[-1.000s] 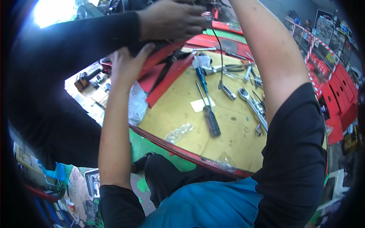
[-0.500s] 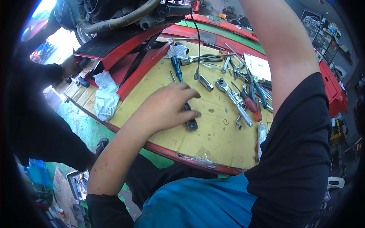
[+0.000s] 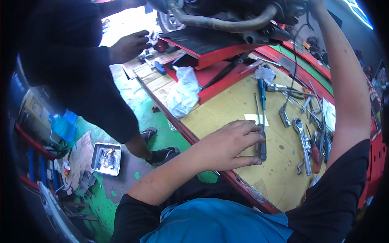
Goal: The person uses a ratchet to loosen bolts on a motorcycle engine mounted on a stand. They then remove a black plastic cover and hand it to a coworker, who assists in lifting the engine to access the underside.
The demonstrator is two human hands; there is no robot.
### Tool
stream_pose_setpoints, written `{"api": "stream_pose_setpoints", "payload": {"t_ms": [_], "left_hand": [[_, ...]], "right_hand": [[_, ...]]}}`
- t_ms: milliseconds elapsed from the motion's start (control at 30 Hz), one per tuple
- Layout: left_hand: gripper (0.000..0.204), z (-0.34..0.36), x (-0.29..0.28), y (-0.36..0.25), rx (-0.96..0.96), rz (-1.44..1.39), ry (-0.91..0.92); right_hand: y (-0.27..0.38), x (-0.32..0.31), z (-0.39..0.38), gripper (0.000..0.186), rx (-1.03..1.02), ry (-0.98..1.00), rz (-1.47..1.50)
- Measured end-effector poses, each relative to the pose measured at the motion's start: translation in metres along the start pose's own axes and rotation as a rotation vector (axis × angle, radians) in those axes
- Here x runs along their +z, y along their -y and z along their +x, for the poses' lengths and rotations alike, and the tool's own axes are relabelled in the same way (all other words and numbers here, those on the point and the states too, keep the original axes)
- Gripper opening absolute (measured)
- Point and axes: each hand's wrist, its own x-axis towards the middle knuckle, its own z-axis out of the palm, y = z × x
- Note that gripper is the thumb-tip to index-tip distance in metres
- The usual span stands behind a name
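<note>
Our left hand [image 3: 227,146] lies on the yellow surface [image 3: 227,109], its grip spread, fingertips touching the black handle of a long screwdriver [image 3: 261,139] lying flat beside the wrenches [image 3: 302,139]. To lift it cleanly, we judge we should curl the fingers fully around the handle. Our right arm reaches up out of view, so we cannot tell its grip.

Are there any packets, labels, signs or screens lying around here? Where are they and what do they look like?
Small paper slip: on the yellow-brown bench top, just beyond the left hand; a pale flat rectangle.
White sheet: at the bench's far right edge, beside the wrenches; partly hidden.
Blue plastic bottle: on the floor at left; no label can be made out.
No screens or signs show.
</note>
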Motion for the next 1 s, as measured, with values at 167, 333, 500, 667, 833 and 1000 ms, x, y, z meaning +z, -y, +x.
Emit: {"api": "stream_pose_setpoints", "payload": {"t_ms": [167, 333, 500, 667, 833, 1000], "left_hand": [[0.054, -0.001, 0.015, 0.003, 0.0, 0.071, -0.049], [0.055, -0.009, 0.016, 0.0, -0.047, 0.157, -0.112], [0.058, -0.006, 0.011, -0.004, -0.061, 0.153, -0.095], [0.058, -0.006, 0.011, -0.007, -0.07, 0.17, -0.087], [0.057, -0.004, 0.008, -0.01, -0.061, 0.148, -0.082], [0.054, -0.004, 0.007, -0.008, -0.046, 0.131, -0.171]], "right_hand": [[-0.024, -0.042, 0.012, 0.047, -0.29, 0.064, -0.586], [-0.023, -0.012, 0.012, 0.064, -0.197, -0.114, -0.345], [-0.023, -0.015, 0.008, 0.079, -0.387, -0.156, -0.728], [-0.014, -0.01, 0.003, 0.078, -0.259, -0.15, -0.623], [-0.013, -0.003, 0.003, 0.08, -0.102, -0.124, -0.405], [-0.008, 0.0, -0.005, 0.083, -0.236, -0.139, -0.434]]}}
